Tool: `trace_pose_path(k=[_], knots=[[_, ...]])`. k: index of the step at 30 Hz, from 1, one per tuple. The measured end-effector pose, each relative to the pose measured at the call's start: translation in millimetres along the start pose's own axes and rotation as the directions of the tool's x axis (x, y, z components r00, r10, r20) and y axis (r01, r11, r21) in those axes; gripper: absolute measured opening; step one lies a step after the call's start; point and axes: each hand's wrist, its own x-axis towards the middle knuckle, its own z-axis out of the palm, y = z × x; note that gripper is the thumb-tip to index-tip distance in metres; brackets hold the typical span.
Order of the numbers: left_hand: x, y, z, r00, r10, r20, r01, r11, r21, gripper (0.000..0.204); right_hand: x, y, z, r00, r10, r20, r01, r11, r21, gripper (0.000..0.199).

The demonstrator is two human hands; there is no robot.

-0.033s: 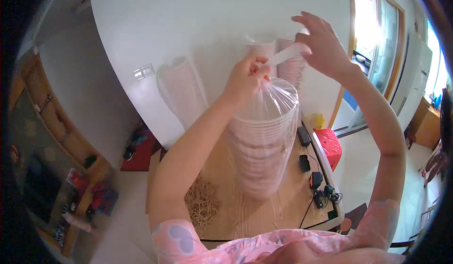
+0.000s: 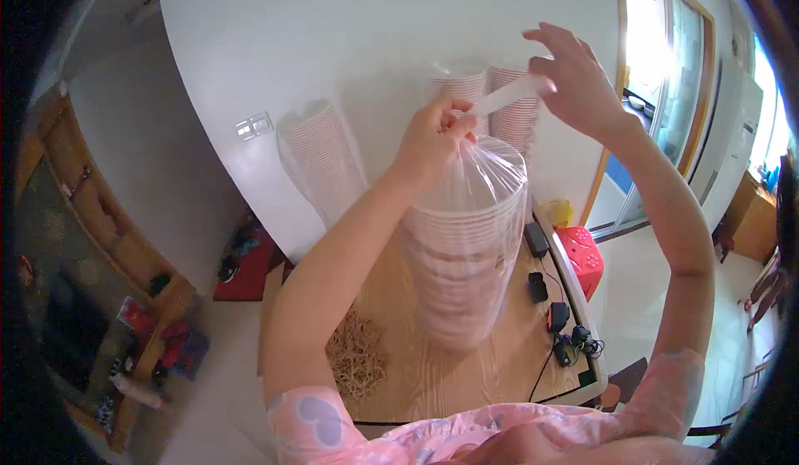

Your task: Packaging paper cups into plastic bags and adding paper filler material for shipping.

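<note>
Left hand [image 2: 433,145] pinching bag [image 2: 466,240], cups blurred

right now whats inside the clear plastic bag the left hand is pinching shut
The clear plastic bag holds a tall stack of nested white cups. The left hand grips its gathered neck, hiding the stack's top and any cup contents.

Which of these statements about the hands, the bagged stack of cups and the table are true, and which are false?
1. The left hand pinches the gathered top of the clear plastic bag. True.
2. The bag holds a stack of cups. True.
3. The right hand rests flat on the wooden table. False: it is raised and holds a pale strip.
4. A heap of rubber bands lies on the table. True.
5. The red stool stands on the table. False: it is on the floor beside it.
</note>
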Motion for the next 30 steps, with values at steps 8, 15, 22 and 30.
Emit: trace_pose_path(k=[8,15,22,30], knots=[[4.8,-14.6,-0.4,0.990,0.135,0.039,-0.137,0.990,0.042,0.021,-32.3,-7.4,5.9,0.787,-0.380,0.486,-0.616,-0.530,0.583,0.051],[5.5,-15.3,0.4,0.986,0.153,0.068,-0.152,0.988,-0.022,0.022,-7.0,-31.6,-5.7,0.761,-0.035,0.648,-0.646,-0.130,0.752,0.058],[-7.8,2.4,-2.7,0.999,0.028,0.039,-0.031,0.995,0.097,0.022,-18.1,-9.2,-4.1,0.919,0.177,0.351,-0.306,0.883,0.356,0.021],[-7.2,-4.4,-4.4,0.997,0.076,0.005,-0.076,0.991,0.109,0.022,-36.3,-41.1,-15.3,0.904,0.387,0.182,-0.337,0.381,0.861,0.022]])
